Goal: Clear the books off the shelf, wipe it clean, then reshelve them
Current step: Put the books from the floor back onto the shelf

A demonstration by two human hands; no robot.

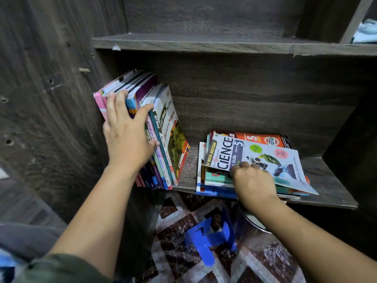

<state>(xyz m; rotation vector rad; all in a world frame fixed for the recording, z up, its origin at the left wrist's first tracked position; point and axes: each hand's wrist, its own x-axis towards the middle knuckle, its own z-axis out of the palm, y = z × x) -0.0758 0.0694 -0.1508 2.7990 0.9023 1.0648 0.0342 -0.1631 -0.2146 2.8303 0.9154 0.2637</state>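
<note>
A dark wooden shelf holds two groups of books. Several upright books lean against the left wall, and my left hand lies flat on their spines with fingers spread and straight. To the right, a flat stack of books lies on the shelf. On top of it is a Science workbook, lifted at its near edge. My right hand pinches that near edge with curled fingers.
A blue metal bookend lies on the patterned floor mat below the shelf. A round metal object shows under my right wrist. The upper shelf board juts out above. A light cloth sits at the top right.
</note>
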